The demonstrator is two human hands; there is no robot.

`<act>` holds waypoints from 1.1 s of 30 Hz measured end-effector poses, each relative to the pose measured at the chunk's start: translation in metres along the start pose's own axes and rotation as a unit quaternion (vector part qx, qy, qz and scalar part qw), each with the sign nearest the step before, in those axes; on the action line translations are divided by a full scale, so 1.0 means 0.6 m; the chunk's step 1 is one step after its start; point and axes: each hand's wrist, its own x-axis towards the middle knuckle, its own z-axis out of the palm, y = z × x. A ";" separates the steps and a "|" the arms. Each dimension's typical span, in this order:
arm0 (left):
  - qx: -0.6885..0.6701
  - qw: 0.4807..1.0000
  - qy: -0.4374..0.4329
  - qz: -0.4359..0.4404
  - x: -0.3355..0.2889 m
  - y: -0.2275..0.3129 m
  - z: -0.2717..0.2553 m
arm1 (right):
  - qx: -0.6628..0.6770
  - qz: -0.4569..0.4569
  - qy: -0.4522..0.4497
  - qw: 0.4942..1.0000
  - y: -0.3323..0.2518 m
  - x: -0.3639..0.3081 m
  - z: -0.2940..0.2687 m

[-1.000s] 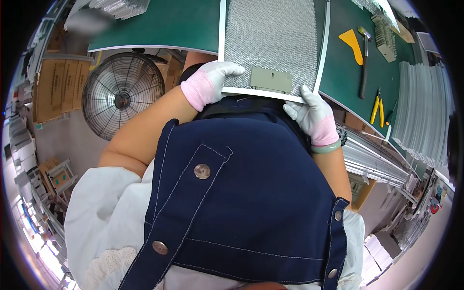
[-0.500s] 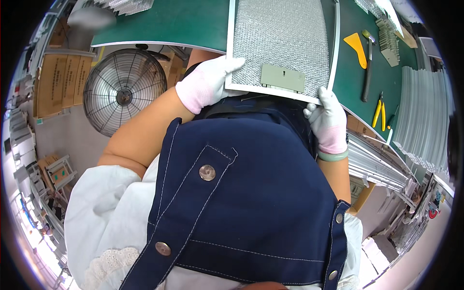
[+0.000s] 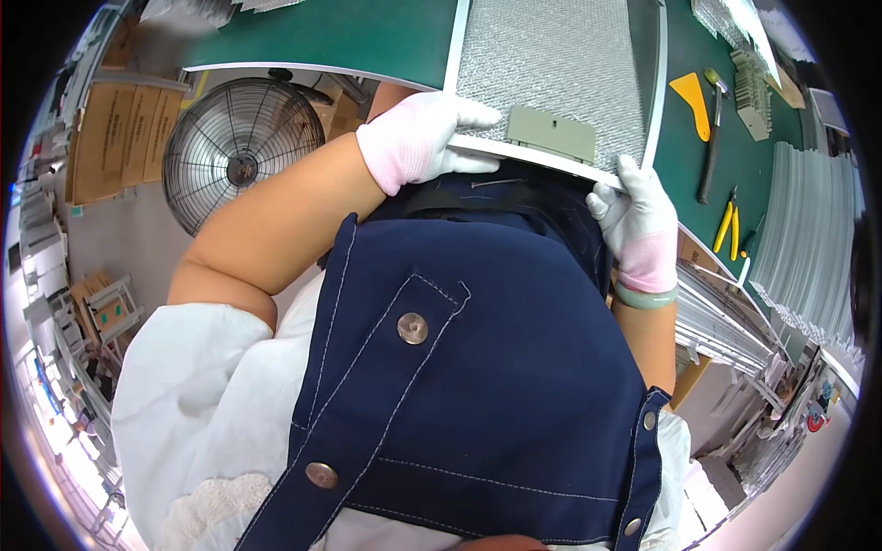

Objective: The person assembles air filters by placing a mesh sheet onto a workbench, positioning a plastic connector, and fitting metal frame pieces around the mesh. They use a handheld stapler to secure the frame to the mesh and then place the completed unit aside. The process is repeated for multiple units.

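A metal mesh filter panel (image 3: pixel 551 64) in a pale metal frame lies across the edge of the green worktable, its near edge toward my body. A grey-green rectangular plate (image 3: pixel 556 136) sits on the mesh by that near edge. My left hand (image 3: pixel 418 138), in a white glove with a pink cuff, grips the near left corner, thumb on top and fingers beneath. The near right corner is held by my right hand (image 3: pixel 638 216), gloved alike, with its thumb and fingertips at the frame. The panel's far end runs out of view.
Right of the panel, the green worktable (image 3: pixel 684 184) carries a yellow scraper (image 3: pixel 692 103), a hammer (image 3: pixel 710 147), yellow-handled pliers (image 3: pixel 728 225) and a stack of metal strips (image 3: pixel 808 230). A black floor fan (image 3: pixel 241 156) and cardboard boxes (image 3: pixel 124 138) stand at the left.
My left hand has shifted from the panel's left side onto its near left corner, its thumb reaching further over the frame. The right hand keeps its hold. The whole view has shifted slightly.
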 end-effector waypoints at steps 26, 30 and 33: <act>0.245 0.952 -0.089 0.159 0.006 -0.012 -0.072 | -0.204 0.051 -0.066 0.975 0.015 -0.008 -0.033; 0.192 0.968 -0.123 0.102 -0.011 -0.007 -0.052 | -0.194 -0.061 -0.031 0.979 0.039 0.014 -0.054; 0.286 0.952 -0.025 0.102 -0.016 0.002 -0.052 | -0.142 -0.028 -0.064 0.987 0.041 0.018 -0.055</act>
